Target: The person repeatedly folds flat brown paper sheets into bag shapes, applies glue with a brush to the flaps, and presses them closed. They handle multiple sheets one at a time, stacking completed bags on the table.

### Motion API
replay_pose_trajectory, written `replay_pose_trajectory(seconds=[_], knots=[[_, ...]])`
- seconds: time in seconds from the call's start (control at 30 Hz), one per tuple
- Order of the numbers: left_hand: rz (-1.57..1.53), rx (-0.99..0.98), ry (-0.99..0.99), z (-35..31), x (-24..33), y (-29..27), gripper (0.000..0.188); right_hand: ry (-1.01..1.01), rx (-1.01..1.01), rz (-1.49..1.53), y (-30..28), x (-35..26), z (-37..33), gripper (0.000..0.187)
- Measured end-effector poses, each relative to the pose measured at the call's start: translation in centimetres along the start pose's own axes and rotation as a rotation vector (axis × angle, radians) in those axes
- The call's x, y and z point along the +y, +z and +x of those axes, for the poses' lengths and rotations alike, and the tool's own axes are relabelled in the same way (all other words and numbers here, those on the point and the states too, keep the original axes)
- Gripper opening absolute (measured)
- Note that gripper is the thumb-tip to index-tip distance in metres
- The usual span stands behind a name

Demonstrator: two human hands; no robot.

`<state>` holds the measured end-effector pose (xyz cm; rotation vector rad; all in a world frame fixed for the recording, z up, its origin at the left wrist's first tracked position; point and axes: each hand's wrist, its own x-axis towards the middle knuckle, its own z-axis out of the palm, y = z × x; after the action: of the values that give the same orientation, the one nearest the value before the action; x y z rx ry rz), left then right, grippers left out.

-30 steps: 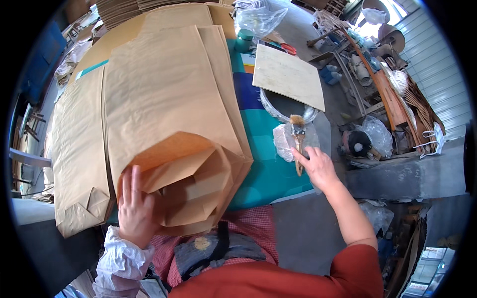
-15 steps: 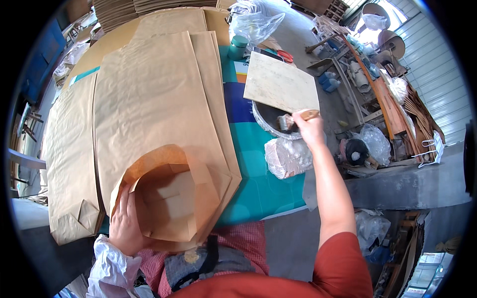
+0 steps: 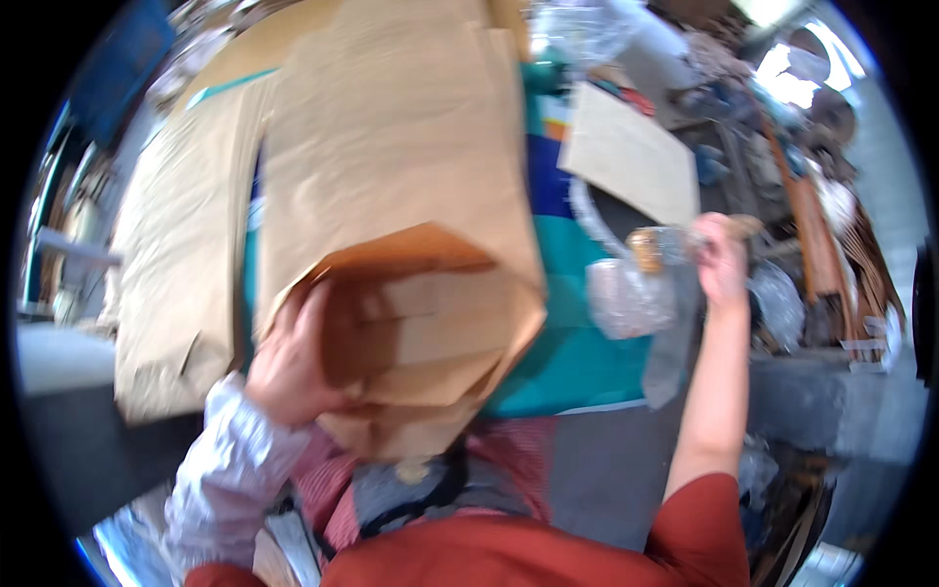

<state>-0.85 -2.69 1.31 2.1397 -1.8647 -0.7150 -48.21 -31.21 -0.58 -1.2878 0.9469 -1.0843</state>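
A brown paper bag (image 3: 401, 117) lies lengthwise in front of me, its near end folded out into an open, many-sided pocket. My left hand (image 3: 293, 357) grips the left edge of that pocket, fingers bent along the paper. Off to the right, my right hand (image 3: 722, 259) holds a brush (image 3: 670, 247) by its wooden handle, bristles pointing left and looking wet and tan. The brush is above a plastic-wrapped lump (image 3: 626, 301), beside a round bucket (image 3: 595, 217) partly covered by a pale board (image 3: 631, 152). Motion blurs the brush and both hands somewhat.
More flat paper bags (image 3: 181, 254) lie stacked at the left. A teal printed sheet (image 3: 567, 362) covers the table under them. A green jar (image 3: 545, 70) and clear plastic (image 3: 587, 29) stand at the back. Wooden planks (image 3: 807, 225) and clutter line the right side.
My right hand has lifted the brush out of the bucket and turned it leftward. The pocket now faces more squarely toward me, with my left hand still on its edge. The whole view has shifted.
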Motion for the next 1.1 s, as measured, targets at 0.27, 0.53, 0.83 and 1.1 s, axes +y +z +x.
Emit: replay_pose_trajectory(seconds=[0.27,0.53,0.83,1.1], knots=[[-0.24,-0.034,0.079,-0.6,-3.9,1.6,0.136,-0.043,-0.391,-0.164,32.1,-0.2,-12.5,0.011],[-0.286,0.057,0.156,-0.2,-4.1,3.1,0.13,0.151,-0.489,-0.169,36.7,6.5,-12.1,0.015],[-0.188,0.081,0.15,-0.2,-3.7,2.7,0.119,-0.315,-0.256,-0.742,28.0,2.2,-9.1,0.003],[-0.097,-0.103,0.052,0.0,-3.9,1.4,0.075,-0.17,-0.482,-0.507,24.2,-1.5,-9.6,0.006]])
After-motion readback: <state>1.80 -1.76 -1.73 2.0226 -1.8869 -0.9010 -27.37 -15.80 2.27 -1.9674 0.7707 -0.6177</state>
